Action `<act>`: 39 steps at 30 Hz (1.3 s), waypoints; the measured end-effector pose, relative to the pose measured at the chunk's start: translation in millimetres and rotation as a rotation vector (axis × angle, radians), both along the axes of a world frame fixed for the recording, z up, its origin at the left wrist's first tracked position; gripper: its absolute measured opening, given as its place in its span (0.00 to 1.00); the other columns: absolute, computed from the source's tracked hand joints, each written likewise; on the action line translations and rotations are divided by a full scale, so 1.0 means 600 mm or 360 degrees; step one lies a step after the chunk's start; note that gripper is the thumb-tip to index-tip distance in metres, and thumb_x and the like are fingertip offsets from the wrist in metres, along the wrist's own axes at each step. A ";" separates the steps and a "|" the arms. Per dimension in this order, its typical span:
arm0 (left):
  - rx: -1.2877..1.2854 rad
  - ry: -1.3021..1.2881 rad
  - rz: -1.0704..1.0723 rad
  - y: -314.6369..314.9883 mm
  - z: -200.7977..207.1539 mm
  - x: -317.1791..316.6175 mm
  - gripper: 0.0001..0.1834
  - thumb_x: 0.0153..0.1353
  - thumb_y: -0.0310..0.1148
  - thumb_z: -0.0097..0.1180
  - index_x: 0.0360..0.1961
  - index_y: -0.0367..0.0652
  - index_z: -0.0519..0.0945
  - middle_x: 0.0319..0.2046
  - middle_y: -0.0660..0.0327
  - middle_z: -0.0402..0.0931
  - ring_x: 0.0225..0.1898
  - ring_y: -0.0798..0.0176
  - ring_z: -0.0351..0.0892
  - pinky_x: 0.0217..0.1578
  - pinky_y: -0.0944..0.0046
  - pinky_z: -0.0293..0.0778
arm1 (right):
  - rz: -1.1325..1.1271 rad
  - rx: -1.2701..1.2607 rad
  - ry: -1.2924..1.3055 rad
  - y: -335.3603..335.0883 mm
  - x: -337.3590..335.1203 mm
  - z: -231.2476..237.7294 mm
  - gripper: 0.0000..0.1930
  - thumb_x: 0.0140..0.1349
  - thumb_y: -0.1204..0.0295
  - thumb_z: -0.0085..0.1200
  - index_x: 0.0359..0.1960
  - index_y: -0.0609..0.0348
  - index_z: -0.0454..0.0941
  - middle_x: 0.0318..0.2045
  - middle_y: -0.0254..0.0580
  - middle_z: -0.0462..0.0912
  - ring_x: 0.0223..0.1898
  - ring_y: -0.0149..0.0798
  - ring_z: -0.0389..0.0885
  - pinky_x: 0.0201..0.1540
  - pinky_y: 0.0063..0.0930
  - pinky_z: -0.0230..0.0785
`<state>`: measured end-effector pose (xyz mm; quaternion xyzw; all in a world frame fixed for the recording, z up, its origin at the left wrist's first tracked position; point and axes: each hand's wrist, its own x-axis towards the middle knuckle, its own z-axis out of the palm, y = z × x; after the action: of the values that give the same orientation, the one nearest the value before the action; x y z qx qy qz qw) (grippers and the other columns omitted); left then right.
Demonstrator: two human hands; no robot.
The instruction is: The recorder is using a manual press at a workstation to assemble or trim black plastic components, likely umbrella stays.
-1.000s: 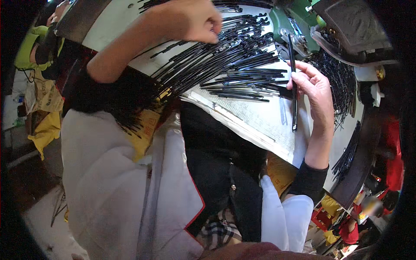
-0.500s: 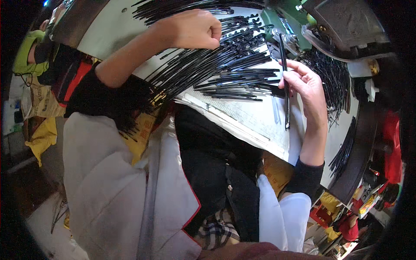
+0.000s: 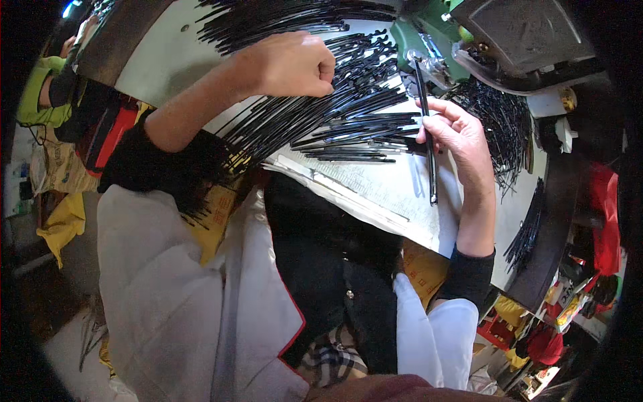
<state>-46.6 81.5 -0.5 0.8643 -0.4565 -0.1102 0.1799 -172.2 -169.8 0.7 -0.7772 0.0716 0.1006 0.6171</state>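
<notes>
My left hand (image 3: 298, 65) is closed with its fingers curled under, above a large pile of slender black rods (image 3: 281, 124), some with hooked ends. Whatever its fingertips may grip is hidden beneath it. Between the thumb and fingers of my right hand (image 3: 457, 132) is a long black rod (image 3: 431, 171), held nearly upright in the picture. Smaller rows of black rods (image 3: 348, 144) lie beside the pile, close to the right hand. Under them is a whitish printed sheet (image 3: 375, 184) on the table.
A dark machine part (image 3: 522, 33) with a curved edge stands at the far right, next to a green piece (image 3: 407, 39). A tangle of thin black strands (image 3: 499, 124) lies beyond my right hand. More rods (image 3: 529, 231) rest near the table's right edge. Another person's green sleeve (image 3: 43, 94) shows far left.
My left hand appears slightly lower in the picture, still closed over the pile. The right hand keeps its rod, shifted slightly left and down; the whole view has also shifted a little.
</notes>
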 end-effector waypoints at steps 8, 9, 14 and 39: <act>-0.0298 0.0708 0.0085 -0.051 0.009 0.029 0.11 0.53 0.34 0.53 0.28 0.35 0.78 0.19 0.61 0.76 0.18 0.73 0.75 0.18 0.74 0.69 | -0.0005 0.0087 0.0063 0.000 -0.005 0.000 0.14 0.55 0.72 0.51 0.43 0.61 0.74 0.22 0.31 0.79 0.21 0.17 0.71 0.23 0.08 0.57; -0.0389 0.0913 0.0123 -0.062 0.010 0.032 0.11 0.54 0.35 0.53 0.29 0.36 0.78 0.20 0.62 0.76 0.18 0.74 0.75 0.18 0.76 0.69 | -0.0057 0.0066 0.0102 0.006 -0.005 -0.001 0.13 0.54 0.73 0.51 0.42 0.60 0.74 0.22 0.33 0.79 0.20 0.18 0.70 0.22 0.08 0.58; -0.0723 0.1367 0.0127 -0.115 -0.007 0.045 0.12 0.55 0.37 0.55 0.35 0.39 0.77 0.26 0.62 0.78 0.19 0.74 0.76 0.16 0.79 0.67 | -0.0024 0.0168 0.0138 0.012 -0.006 0.001 0.16 0.53 0.76 0.51 0.45 0.60 0.68 0.22 0.37 0.79 0.17 0.22 0.70 0.19 0.13 0.63; -0.1043 0.1536 -0.0006 -0.172 0.006 0.031 0.16 0.55 0.31 0.53 0.43 0.33 0.74 0.26 0.56 0.77 0.21 0.69 0.77 0.19 0.74 0.73 | -0.0254 0.0472 -0.0100 0.019 0.003 -0.007 0.17 0.55 0.71 0.50 0.45 0.63 0.67 0.24 0.40 0.79 0.18 0.25 0.73 0.21 0.16 0.66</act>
<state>-28.0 -21.7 3.1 0.6147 -0.3348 -0.3450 0.6253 -170.4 -158.3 -3.7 -0.6721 0.0981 0.0363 0.7330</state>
